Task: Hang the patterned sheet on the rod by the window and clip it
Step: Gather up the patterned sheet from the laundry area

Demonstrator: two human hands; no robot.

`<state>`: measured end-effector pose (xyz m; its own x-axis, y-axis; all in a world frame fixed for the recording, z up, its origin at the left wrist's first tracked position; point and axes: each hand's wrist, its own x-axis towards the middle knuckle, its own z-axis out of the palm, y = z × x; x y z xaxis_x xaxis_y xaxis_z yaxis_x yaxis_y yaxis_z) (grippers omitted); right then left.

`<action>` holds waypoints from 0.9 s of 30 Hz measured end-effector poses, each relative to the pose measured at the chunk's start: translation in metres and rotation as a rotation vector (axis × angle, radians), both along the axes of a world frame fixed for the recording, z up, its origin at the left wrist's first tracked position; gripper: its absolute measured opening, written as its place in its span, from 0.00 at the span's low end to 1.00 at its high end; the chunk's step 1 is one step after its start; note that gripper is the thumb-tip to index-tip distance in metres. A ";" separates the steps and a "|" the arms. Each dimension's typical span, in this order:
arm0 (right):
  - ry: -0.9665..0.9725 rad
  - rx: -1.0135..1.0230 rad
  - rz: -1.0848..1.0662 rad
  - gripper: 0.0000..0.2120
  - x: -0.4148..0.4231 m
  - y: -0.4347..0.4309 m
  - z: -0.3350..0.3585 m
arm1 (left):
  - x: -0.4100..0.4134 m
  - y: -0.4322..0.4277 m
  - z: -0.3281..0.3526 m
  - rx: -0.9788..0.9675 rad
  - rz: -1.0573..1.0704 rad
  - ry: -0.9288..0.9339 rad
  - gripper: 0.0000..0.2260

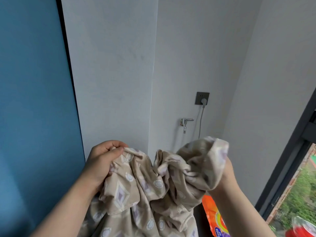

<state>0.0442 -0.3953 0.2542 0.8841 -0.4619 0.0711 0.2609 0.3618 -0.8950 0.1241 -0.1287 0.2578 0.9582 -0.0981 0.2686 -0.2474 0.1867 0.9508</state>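
Sheet point(147, 190) — beige, diamond-patterned, bunched between both hands.

The beige cotton sheet printed with pale lilac diamonds and white ovals point(145, 190) is held up bunched and heavily creased in front of a grey wall corner. Its upper edge sags in a gathered dip between two raised bunches: the left one is pinched at the top corner, the right one is a thicker wad folded over on itself, slightly blurred. The rest of the cloth hangs down in loose folds and runs out of view at the bottom.
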 end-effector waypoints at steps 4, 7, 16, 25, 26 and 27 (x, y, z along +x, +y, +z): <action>-0.071 -0.289 0.257 0.10 0.014 0.048 0.017 | 0.001 -0.012 0.020 -0.012 -0.018 -0.053 0.03; -0.035 -0.593 0.377 0.13 0.012 0.068 0.000 | 0.001 -0.015 0.037 -0.042 0.049 -0.096 0.02; 0.252 -0.130 0.429 0.14 0.014 0.061 -0.065 | 0.002 -0.020 0.034 -0.265 -0.016 0.080 0.10; 0.182 -1.225 0.185 0.22 0.021 0.055 -0.127 | 0.013 -0.018 -0.014 -0.402 -0.011 0.258 0.07; 0.196 -1.148 0.169 0.26 0.019 0.054 -0.124 | 0.013 -0.015 -0.016 -0.418 -0.040 0.245 0.09; 0.206 -1.064 0.149 0.31 0.019 0.051 -0.125 | 0.013 -0.012 -0.018 -0.413 -0.071 0.232 0.11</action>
<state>0.0633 -0.3443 0.1294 0.9668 -0.1389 0.2147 0.0883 -0.6067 -0.7900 0.1369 -0.1404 0.2403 0.9923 -0.0951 0.0787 -0.0106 0.5696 0.8219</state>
